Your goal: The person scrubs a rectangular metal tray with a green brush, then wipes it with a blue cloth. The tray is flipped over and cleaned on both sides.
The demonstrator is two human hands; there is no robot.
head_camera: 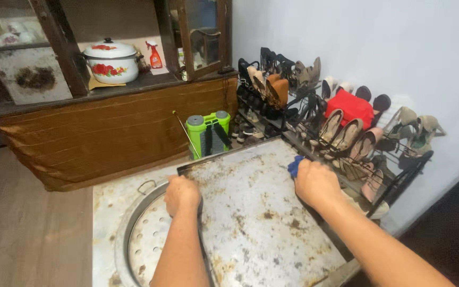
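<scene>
Seen from above, a person's two bare arms reach forward over a large, flat metal sheet (pixel 256 212) that is grey, stained and spotted with rust. The left hand (pixel 181 195) is curled over the sheet's left edge, fingers bent and gripping the rim. The right hand (pixel 316 183) is closed in a loose fist on a small blue cloth (pixel 295 165), pressing it against the sheet's far right side; only a bit of the cloth shows past the knuckles. Under and beside the left hand sits a round metal steamer tray (pixel 144 239) with rows of holes and a small handle on its rim, partly covered by the sheet. Both rest on a low, worn metal surface (pixel 107 202). Just beyond the right hand stands a black wire shoe rack (pixel 399 180) along a pale wall, crowded with heeled shoes and sandals, with a red bag (pixel 353 108) among them. Ahead, between the two hands, stands a green sprayer tank (pixel 208 134) with grey caps. Further beyond the left hand is a dark wooden cabinet (pixel 107 127) with glass doors; on its ledge stand a white enamel pot (pixel 110 61) with red flowers and an orange spray bottle (pixel 154 55). To the left of the left arm is wood floor (pixel 27 228).
</scene>
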